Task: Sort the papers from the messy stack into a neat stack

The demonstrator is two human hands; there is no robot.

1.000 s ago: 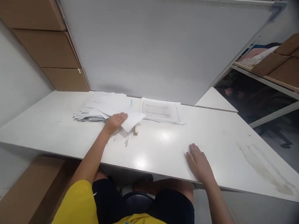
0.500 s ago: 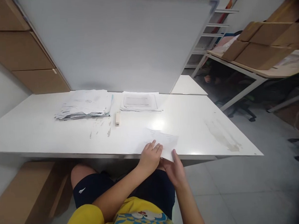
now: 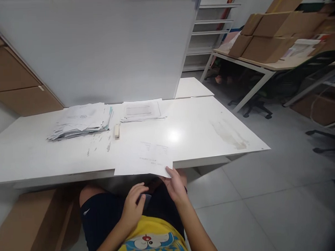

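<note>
My right hand point(image 3: 173, 184) pinches the near right corner of a white sheet of paper point(image 3: 149, 159), thumb on top and fingers beneath. The sheet bears faint print and lies over the front edge of the white table point(image 3: 195, 132). Off the paper, my left hand point(image 3: 135, 203) hovers above my lap with its fingers apart and nothing in it. Just beyond the sheet stands a small cream stapler point(image 3: 117, 131). A thick, uneven stack of papers point(image 3: 82, 119) is at the back left, and a thinner, neater stack point(image 3: 141, 111) lies right of it.
A large whiteboard point(image 3: 99, 47) stands along the table's back edge. Cardboard boxes point(image 3: 14, 68) are piled at the left, and another box point(image 3: 33, 218) is below the table. On the right, a second table point(image 3: 247, 62) carries more boxes point(image 3: 269, 45).
My left hand has come off the paper and drawn back toward my lap. The sheet now lies flatter and farther left, with my right hand still on its corner. The view has turned right.
</note>
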